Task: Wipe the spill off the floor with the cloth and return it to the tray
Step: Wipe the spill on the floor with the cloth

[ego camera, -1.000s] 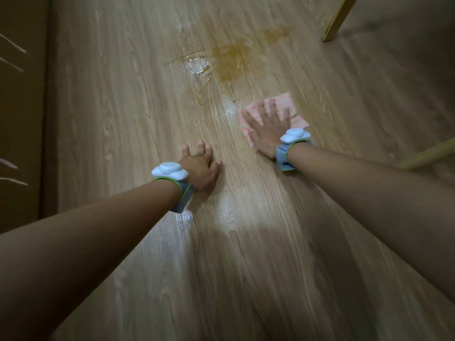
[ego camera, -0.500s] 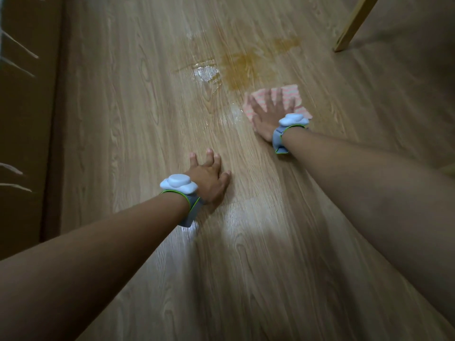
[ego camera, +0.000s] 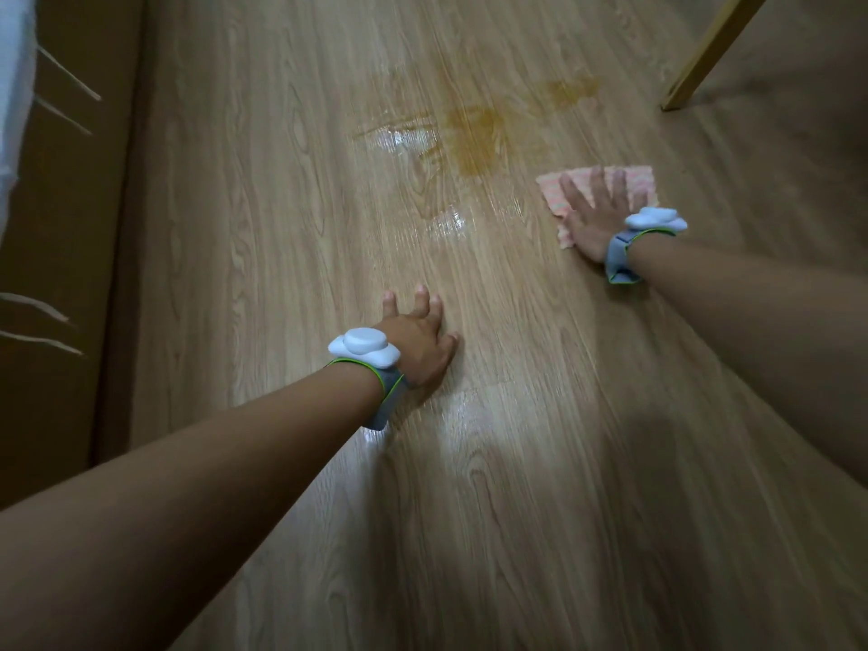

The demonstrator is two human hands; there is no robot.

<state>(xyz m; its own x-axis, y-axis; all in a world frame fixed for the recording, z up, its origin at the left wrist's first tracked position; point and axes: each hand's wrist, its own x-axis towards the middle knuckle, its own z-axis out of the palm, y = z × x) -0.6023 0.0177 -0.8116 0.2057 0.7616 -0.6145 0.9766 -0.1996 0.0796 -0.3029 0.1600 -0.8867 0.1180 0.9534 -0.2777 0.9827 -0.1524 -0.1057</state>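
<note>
Right hand (ego camera: pixel 592 217) flat, fingers spread, pressing cloth (ego camera: pixel 639 178) upper right; left hand (ego camera: pixel 418 338) splayed on floor (ego camera: pixel 516 509). Cloth looks soft, light; pinch an edge to lift.

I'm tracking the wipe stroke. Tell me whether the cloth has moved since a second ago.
Yes. The cloth under the right hand has slid rightward, away from the brown spill.

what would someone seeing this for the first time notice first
Probably the brownish spill on the wooden floor, upper middle of the view, with shiny wet patches beside and below it. Just right of it, the right hand presses flat on a pink striped cloth, which lies beside the stain rather than on it. Nearer the camera, the left hand is braced on the bare floor, and both wrists carry grey bands with white pods.
</note>
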